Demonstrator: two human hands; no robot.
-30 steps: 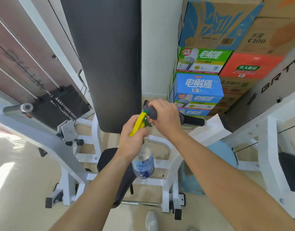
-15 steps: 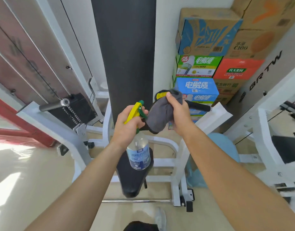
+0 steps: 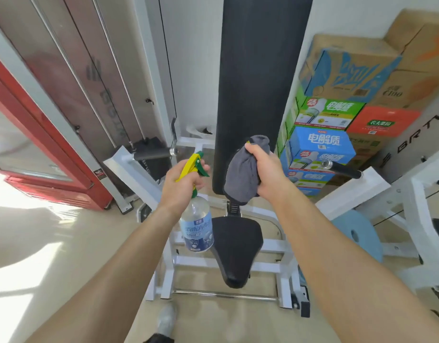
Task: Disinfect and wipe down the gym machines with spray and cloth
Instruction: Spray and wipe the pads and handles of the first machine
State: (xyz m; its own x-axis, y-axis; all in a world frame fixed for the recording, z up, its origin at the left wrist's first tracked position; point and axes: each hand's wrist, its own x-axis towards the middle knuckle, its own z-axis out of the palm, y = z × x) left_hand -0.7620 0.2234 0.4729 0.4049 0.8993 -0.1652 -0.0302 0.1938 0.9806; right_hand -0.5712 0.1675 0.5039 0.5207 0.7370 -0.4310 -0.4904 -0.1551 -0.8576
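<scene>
My left hand [image 3: 182, 188] grips a clear spray bottle [image 3: 197, 229] with a blue label by its yellow and green trigger head [image 3: 192, 165]; the bottle hangs below the fist. My right hand [image 3: 264, 173] holds a bunched grey cloth [image 3: 239, 174] in front of the lower end of the tall black back pad [image 3: 260, 82] of a white-framed gym machine. The black seat [image 3: 235, 248] lies below both hands. Two black handles stick out, one at the left [image 3: 154, 154] and one at the right [image 3: 343, 169]; neither hand touches them.
Stacked cardboard drink boxes [image 3: 337, 115] fill the right back corner. A weight stack with cables [image 3: 149, 147] stands left of the machine, beside a red-framed glass door [image 3: 40, 144]. A blue ball [image 3: 359, 233] and another white frame [image 3: 421, 219] sit at right. My shoe [image 3: 166, 318] is on the floor.
My right hand has pulled the cloth off the right handle and now holds it free before the back pad. The view has shifted back and right, centring the seat.
</scene>
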